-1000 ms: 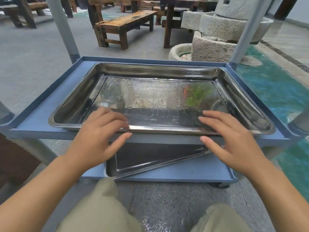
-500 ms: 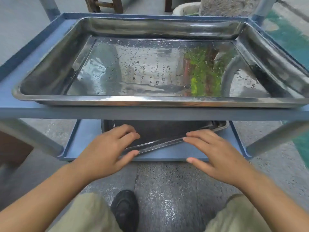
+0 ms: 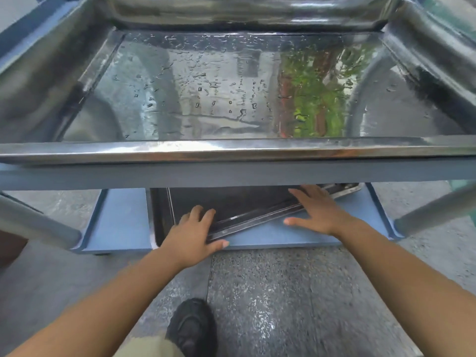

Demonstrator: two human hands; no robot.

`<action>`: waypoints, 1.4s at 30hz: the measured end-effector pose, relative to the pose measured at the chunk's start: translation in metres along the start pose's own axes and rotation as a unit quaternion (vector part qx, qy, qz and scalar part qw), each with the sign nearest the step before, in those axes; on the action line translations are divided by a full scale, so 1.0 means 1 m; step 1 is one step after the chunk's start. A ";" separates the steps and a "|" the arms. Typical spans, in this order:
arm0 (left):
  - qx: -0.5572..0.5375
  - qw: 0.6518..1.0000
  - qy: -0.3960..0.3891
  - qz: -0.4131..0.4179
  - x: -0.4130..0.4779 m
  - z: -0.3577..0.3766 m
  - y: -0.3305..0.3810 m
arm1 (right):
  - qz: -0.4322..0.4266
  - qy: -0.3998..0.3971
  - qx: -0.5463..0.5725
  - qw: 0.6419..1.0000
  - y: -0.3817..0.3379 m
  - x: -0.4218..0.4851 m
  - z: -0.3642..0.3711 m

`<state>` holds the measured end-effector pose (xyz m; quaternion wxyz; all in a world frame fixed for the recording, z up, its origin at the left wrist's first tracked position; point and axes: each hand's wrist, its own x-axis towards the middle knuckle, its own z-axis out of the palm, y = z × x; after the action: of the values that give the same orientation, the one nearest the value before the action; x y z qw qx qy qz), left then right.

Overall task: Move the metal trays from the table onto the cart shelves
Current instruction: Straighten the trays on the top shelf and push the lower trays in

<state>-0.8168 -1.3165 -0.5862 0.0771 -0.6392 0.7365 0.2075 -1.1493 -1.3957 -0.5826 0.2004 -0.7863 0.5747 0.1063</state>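
Down on the lower shelf (image 3: 121, 220) of the blue cart (image 3: 432, 210), both of my hands are on a dark metal tray, the lower tray (image 3: 231, 202). It lies askew. Its near rim slants from near left toward far right, so a wedge of bare blue shelf shows in front of it.

My left hand (image 3: 190, 233) lies flat on the near left corner, fingers (image 3: 209, 215) straight and a little spread, thumb along the rim. My right hand (image 3: 319, 215) rests farther along the same rim, fingers likewise straight and wide, thumb stretched over the bare shelf. Neither hand grips anything; both only press.

Above, the big top tray (image 3: 231, 149) sits on the top shelf (image 3: 231, 173), filling it almost from side to side, its bottom beaded with water drops.

By my reckoning at least two trays are on the cart, one on each shelf, so the carrying for these is done. The step in hand looks like squaring the lower tray and pushing it fully under the top shelf. Whether another tray lies beneath it in the shadow I cannot tell. The surface the trays come from is out of view, so I cannot say how many are left to fetch. My shoe (image 3: 192, 328) stands on the speckled floor (image 3: 283, 292), just short of the cart.
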 end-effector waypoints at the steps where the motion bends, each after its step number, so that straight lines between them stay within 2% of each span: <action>1: -0.006 1.000 -0.021 -0.020 0.005 0.005 0.000 | 0.009 -0.008 -0.013 1.000 0.005 0.007 0.001; 5: -0.001 0.994 -0.075 -0.073 0.015 0.027 0.001 | 0.040 -0.042 -0.029 0.998 0.018 0.026 0.006; 8: 0.002 0.994 -0.082 -0.076 0.018 0.037 0.001 | 0.059 -0.061 -0.051 0.995 0.019 0.032 0.015; 12: 0.005 0.993 -0.099 -0.067 0.022 0.035 -0.003 | 0.088 -0.048 -0.057 0.993 0.016 0.031 0.025; 19: 0.014 0.994 -0.100 -0.031 0.042 0.018 -0.028 | 0.130 -0.049 -0.065 0.988 -0.003 0.032 0.028; 23: 0.025 0.995 -0.082 -0.057 0.062 0.000 -0.051 | 0.150 -0.044 -0.077 0.985 -0.027 0.041 0.031; 27: 0.027 0.994 -0.086 -0.060 0.077 -0.014 -0.055 | 0.131 -0.003 -0.080 0.988 -0.025 0.042 0.025; 30: 0.043 0.998 -0.032 -0.043 0.082 -0.009 -0.047 | 0.100 0.018 -0.091 0.991 0.002 0.039 0.020; 35: 0.032 0.999 0.015 -0.032 0.082 0.000 -0.046 | 0.055 0.023 -0.042 0.997 0.033 0.040 0.016; 38: 0.016 0.999 0.000 -0.044 0.084 0.001 -0.048 | 0.025 0.016 -0.001 1.000 0.032 0.043 0.017; 42: -0.003 0.999 0.019 -0.047 0.083 0.003 -0.048 | 0.051 -0.010 0.033 0.998 0.031 0.042 0.016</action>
<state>-0.7847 -1.3955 -0.6306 0.0711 -0.6772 0.7064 0.1935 -1.1643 -1.4329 -0.6194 0.2263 -0.7476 0.6154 0.1054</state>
